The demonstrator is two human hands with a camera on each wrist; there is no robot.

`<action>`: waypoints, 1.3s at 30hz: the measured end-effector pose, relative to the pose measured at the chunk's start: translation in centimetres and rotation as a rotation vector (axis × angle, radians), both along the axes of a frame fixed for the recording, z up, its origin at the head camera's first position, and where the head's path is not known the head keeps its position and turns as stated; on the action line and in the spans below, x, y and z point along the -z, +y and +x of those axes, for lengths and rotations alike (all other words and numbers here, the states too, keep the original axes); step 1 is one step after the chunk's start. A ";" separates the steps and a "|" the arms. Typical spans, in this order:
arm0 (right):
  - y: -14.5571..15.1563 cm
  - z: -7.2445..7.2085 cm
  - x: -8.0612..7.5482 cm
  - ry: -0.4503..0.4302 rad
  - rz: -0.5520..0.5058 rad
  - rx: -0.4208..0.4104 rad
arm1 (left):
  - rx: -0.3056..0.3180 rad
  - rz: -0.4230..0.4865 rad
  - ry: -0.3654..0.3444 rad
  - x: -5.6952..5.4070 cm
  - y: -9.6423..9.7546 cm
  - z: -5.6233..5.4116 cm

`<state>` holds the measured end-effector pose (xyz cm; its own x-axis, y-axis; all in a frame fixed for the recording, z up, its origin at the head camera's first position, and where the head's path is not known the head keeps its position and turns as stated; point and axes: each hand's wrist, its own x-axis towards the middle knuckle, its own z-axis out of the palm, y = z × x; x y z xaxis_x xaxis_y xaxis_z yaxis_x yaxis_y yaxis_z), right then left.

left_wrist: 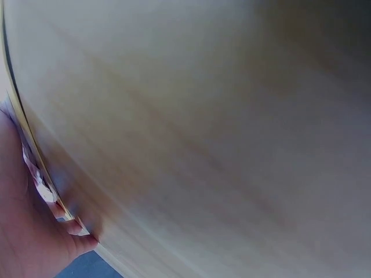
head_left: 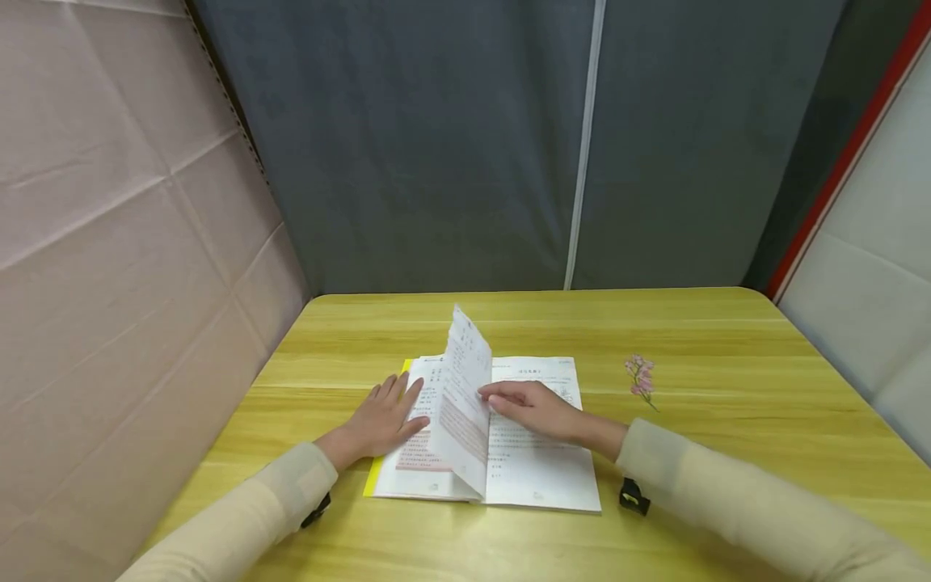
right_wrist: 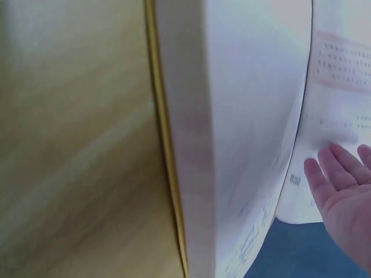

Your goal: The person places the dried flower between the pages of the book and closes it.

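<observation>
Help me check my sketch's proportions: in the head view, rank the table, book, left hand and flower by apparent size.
1. Table
2. Book
3. Left hand
4. Flower
The differences look clear.

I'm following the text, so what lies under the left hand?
The left page and yellow edge pass beneath the left hand; any print it covers can't be seen.

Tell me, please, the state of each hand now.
Left hand: open, resting on the left page.
Right hand: open, touching the raised page.
</observation>
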<state>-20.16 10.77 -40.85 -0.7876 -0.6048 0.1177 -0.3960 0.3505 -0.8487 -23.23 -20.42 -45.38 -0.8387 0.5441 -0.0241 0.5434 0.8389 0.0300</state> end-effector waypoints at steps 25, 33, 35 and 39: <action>-2.8 1.5 1.7 0.582 0.494 -0.327 | 0.073 -0.012 -0.030 -0.3 -2.0 -0.5; -3.3 1.4 1.6 0.746 0.579 -0.379 | 0.027 0.042 -0.025 -0.1 -3.1 -0.9; -3.5 1.3 1.5 0.785 0.596 -0.394 | 0.017 0.065 -0.014 -0.2 -3.3 -1.0; -3.7 1.2 1.4 0.840 0.621 -0.416 | 0.015 0.100 0.030 -0.5 -3.4 -1.2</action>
<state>-18.94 7.04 -42.21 -0.3236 -0.9406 0.1025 -0.9448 0.3270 0.0183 -24.44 -23.77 -44.83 -0.8299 0.5551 0.0559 0.5579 0.8243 0.0966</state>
